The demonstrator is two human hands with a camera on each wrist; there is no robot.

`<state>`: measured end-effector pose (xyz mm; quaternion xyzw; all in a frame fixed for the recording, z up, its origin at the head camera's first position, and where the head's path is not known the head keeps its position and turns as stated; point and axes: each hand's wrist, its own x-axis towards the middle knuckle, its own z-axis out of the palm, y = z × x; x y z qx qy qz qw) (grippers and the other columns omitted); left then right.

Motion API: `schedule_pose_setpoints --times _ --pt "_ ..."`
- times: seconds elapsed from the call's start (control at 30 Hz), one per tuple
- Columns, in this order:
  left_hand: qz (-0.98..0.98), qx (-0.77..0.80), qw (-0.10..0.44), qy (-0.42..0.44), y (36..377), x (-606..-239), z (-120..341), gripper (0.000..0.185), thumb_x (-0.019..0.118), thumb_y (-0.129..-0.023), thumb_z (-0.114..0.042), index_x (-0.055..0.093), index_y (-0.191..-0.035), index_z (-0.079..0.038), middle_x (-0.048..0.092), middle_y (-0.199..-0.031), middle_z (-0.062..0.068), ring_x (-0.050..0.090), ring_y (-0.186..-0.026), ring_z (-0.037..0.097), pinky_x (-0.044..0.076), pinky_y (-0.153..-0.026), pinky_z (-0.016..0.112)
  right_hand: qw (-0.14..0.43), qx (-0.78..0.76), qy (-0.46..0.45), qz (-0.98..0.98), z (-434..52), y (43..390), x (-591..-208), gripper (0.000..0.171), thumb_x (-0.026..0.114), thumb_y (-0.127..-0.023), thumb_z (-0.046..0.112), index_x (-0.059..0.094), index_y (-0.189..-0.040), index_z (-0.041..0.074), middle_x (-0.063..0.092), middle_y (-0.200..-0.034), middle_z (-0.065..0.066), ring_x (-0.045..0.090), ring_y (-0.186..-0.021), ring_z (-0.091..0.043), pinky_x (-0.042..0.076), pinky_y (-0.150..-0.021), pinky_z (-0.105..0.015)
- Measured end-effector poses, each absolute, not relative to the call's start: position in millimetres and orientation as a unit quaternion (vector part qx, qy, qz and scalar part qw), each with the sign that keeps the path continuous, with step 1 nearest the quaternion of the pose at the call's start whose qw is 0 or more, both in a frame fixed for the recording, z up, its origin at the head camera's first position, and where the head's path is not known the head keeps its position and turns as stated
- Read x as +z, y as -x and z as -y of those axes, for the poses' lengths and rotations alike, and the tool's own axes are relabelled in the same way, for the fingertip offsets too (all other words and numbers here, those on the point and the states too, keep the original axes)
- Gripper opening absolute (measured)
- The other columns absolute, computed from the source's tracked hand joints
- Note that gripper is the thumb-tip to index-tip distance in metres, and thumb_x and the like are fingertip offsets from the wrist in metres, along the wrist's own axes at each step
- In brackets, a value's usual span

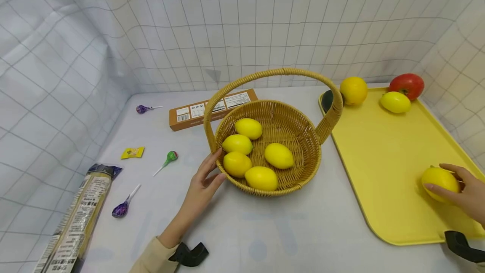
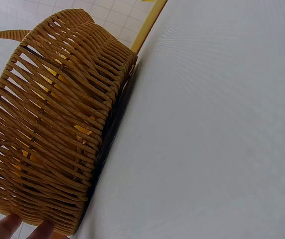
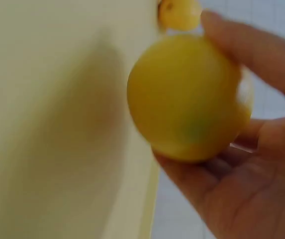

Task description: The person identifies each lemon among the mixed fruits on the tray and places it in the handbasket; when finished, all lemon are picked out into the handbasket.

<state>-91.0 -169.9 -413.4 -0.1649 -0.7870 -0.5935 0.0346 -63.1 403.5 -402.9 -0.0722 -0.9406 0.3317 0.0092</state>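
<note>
On the right, my right hand (image 1: 465, 188) holds a lemon (image 1: 439, 183) between thumb and fingers, close over the yellow tray (image 1: 386, 205). The right wrist view shows this lemon (image 3: 187, 99) end-on, its greenish tip facing the camera and its shadow on the tray beside it. My left hand (image 1: 204, 182) rests against the left side of a round wicker basket (image 1: 293, 125), fingertips and thumb spread at its rim. Several lemons (image 1: 279, 156) lie inside the basket, mostly along its left side. In the left wrist view, fingers (image 2: 42, 230) touch the woven wall (image 2: 52, 124).
The basket's tall handle (image 1: 280, 72) arches upward. An orange (image 1: 353, 90), a lemon (image 1: 395, 102), a red fruit (image 1: 407, 86) and a dark green item (image 1: 327, 101) sit at the tray's far end. A brown box (image 1: 189, 116), lollipops (image 1: 120, 209), yellow candy (image 1: 132, 152) and a long packet (image 1: 81, 218) lie left.
</note>
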Motion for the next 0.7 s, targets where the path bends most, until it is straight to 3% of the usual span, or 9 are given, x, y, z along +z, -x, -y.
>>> schedule_pose_setpoints --times 0.03,0.13,0.3,0.4,0.57,0.7 --pt "0.787 -0.594 0.035 0.165 91 -413 170 0.056 0.054 -0.095 -0.006 0.036 -0.146 -0.021 0.027 -0.15 0.001 0.039 -0.126 0.028 0.039 -0.094 0.052 -0.004 0.337 0.064 0.939 -396 64 -398 0.074 0.065 -0.09 0.022 0.022 -0.138 -0.016 0.036 -0.113 -0.039 0.036 -0.07 0.013 0.041 -0.051 -0.015" --pt "0.786 -0.595 0.034 0.166 91 -412 171 0.056 0.054 -0.095 -0.006 0.036 -0.146 -0.021 0.027 -0.15 0.001 0.04 -0.126 0.028 0.039 -0.094 0.052 -0.045 0.357 0.027 0.933 -364 69 -375 0.07 0.063 -0.092 0.022 0.024 -0.138 -0.014 0.041 -0.116 -0.033 0.045 -0.071 0.008 0.047 -0.054 -0.02" --pt "0.784 -0.596 0.033 0.168 91 -411 171 0.056 0.054 -0.095 -0.006 0.036 -0.146 -0.022 0.026 -0.15 0.0 0.039 -0.126 0.027 0.038 -0.095 0.054 -0.062 0.492 -0.157 0.854 -294 82 -339 0.052 0.058 -0.091 -0.003 0.036 -0.137 -0.002 0.052 -0.116 -0.012 0.055 -0.084 -0.011 0.05 -0.068 -0.022" --pt "0.782 -0.598 0.034 0.171 91 -412 171 0.056 0.054 -0.095 -0.006 0.036 -0.146 -0.022 0.026 -0.15 0.001 0.039 -0.126 0.027 0.037 -0.095 0.055 -0.116 0.568 -0.258 0.773 -249 93 -329 0.053 0.055 -0.088 -0.011 0.039 -0.137 0.002 0.052 -0.119 -0.01 0.054 -0.091 -0.02 0.051 -0.074 -0.027" --pt "0.783 -0.598 0.038 0.17 91 -412 170 0.056 0.055 -0.095 -0.007 0.036 -0.146 -0.019 0.026 -0.15 0.003 0.039 -0.126 0.029 0.038 -0.094 0.055 -0.21 0.518 -0.318 0.766 -188 121 -328 0.053 0.064 -0.09 0.008 0.042 -0.138 0.007 0.048 -0.124 -0.013 0.052 -0.094 -0.026 0.05 -0.075 -0.033" --pt "0.785 -0.596 0.038 0.164 91 -412 169 0.056 0.055 -0.095 -0.006 0.036 -0.146 -0.018 0.027 -0.15 0.002 0.04 -0.126 0.029 0.038 -0.094 0.054 -0.266 0.453 -0.359 0.772 -157 141 -332 0.051 0.066 -0.089 0.021 0.046 -0.136 0.013 0.047 -0.129 -0.003 0.049 -0.1 -0.023 0.045 -0.081 -0.035"
